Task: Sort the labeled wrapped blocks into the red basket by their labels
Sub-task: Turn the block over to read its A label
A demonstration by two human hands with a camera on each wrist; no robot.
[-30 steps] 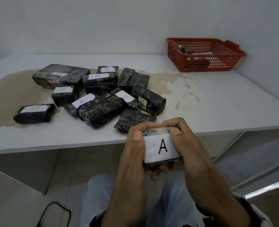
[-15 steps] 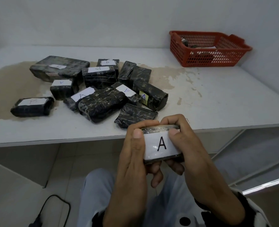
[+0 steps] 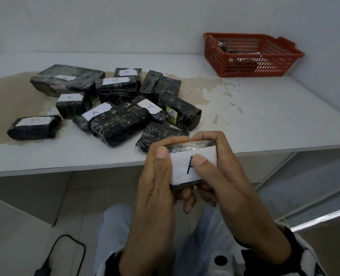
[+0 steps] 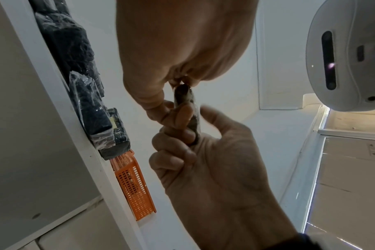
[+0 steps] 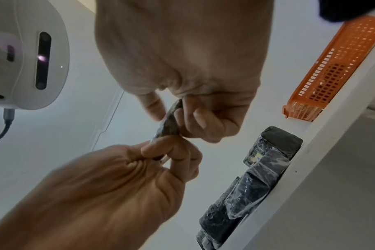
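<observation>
Below table edge, both hands (image 3: 185, 176) grip block (image 3: 191, 145).

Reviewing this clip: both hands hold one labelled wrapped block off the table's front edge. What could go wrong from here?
1. The flat black wrapped block with a white label is held by the left hand and right hand beyond the white table edge; a slip would likely drop it to the floor.
2. The right thumb covers part of the letter, so a misread is possible.
3. The red plastic basket sits at the far right corner, a long carry.
</observation>
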